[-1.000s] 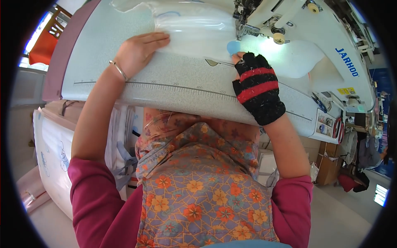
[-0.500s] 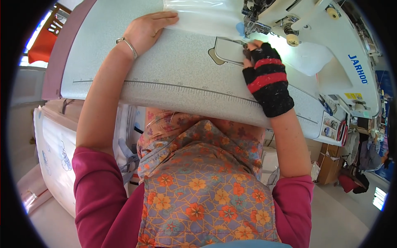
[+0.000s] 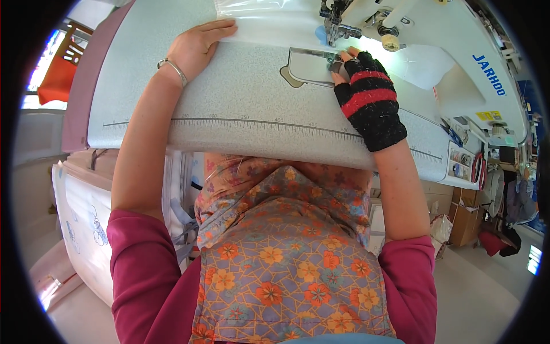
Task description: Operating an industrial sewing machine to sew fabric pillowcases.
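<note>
Only one white fabric sheet (image 3: 269, 26), two hands.

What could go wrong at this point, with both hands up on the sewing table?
The right hand, in a black and red fingerless glove, has bare fingertips beside the presser foot of the sewing machine; a slip might bring them under the needle. The left hand presses only one edge of the translucent white sheet, so it may skew or bunch while feeding. The glove's fuzzy knit could possibly snag on the metal plate.
</note>
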The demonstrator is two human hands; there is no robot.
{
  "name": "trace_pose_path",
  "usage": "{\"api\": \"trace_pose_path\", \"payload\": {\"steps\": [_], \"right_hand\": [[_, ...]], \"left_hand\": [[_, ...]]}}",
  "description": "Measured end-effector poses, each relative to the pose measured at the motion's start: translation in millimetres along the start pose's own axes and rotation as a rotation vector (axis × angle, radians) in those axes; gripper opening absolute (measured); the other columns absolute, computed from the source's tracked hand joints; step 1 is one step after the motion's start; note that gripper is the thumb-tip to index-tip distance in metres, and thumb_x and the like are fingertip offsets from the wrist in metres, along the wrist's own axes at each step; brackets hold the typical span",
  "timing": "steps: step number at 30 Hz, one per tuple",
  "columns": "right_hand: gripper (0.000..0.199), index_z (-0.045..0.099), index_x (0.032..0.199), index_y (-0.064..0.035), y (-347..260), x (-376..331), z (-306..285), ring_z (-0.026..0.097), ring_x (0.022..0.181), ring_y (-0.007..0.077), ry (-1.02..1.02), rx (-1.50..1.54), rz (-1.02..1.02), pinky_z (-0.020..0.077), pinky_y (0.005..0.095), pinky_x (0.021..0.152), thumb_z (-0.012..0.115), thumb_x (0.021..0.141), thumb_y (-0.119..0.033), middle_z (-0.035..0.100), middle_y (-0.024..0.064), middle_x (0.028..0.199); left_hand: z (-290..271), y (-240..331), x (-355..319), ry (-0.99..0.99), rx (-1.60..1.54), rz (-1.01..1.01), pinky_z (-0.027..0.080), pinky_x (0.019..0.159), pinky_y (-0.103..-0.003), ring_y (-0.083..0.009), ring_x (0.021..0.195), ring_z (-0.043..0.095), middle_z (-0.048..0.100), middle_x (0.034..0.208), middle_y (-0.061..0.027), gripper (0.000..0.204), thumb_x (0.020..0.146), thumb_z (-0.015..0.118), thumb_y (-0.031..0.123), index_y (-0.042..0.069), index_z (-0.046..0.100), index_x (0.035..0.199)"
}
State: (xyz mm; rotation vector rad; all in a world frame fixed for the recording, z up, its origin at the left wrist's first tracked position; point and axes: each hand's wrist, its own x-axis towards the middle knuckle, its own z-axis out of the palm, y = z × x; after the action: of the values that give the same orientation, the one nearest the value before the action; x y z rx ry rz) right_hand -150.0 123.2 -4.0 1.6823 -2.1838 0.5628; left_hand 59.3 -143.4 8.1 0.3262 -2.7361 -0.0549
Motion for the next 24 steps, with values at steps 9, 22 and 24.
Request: {"api": "trace_pose_path", "payload": {"steps": [9, 22, 24], "right_hand": [[0.044, 0.057, 0.120, -0.0092, 15.0, 4.3, 4.2, 0.052, 0.114, 0.0329, -0.021, 0.031, -0.018, 0.0407, 0.0406, 0.097, 0.065, 0.080, -0.025, 0.054, 0.0144, 0.125], [0.034, 0.060, 0.115, -0.0109, 44.5, 17.6, 4.0, 0.057, 0.103, 0.0316, -0.037, 0.132, -0.148, 0.0453, 0.0387, 0.090, 0.060, 0.081, -0.017, 0.061, 0.0119, 0.112], [0.030, 0.063, 0.109, -0.0113, 31.1, 2.0, -4.2, 0.057, 0.104, 0.0313, -0.019, 0.149, -0.143, 0.0453, 0.0388, 0.091, 0.057, 0.080, -0.009, 0.060, 0.0112, 0.113]], "left_hand": [[-7.0, 15.4, -17.4, 0.023, 0.076, 0.021, 0.049, 0.090, -0.033, -0.0203, 0.108, 0.058, 0.057, 0.126, 0.0011, 0.038, 0.083, 0.051, 0.002, 0.016, 0.062, 0.116], [-33.6, 223.4, -39.4, -0.203, 0.074, 0.153, 0.050, 0.060, -0.031, -0.0192, 0.075, 0.064, 0.062, 0.078, -0.0084, 0.014, 0.072, 0.056, 0.013, 0.004, 0.061, 0.082], [-31.8, 226.0, -37.2, -0.191, 0.035, 0.167, 0.050, 0.060, -0.031, -0.0189, 0.075, 0.064, 0.062, 0.078, -0.0081, 0.013, 0.072, 0.057, 0.014, 0.005, 0.061, 0.080]]}}
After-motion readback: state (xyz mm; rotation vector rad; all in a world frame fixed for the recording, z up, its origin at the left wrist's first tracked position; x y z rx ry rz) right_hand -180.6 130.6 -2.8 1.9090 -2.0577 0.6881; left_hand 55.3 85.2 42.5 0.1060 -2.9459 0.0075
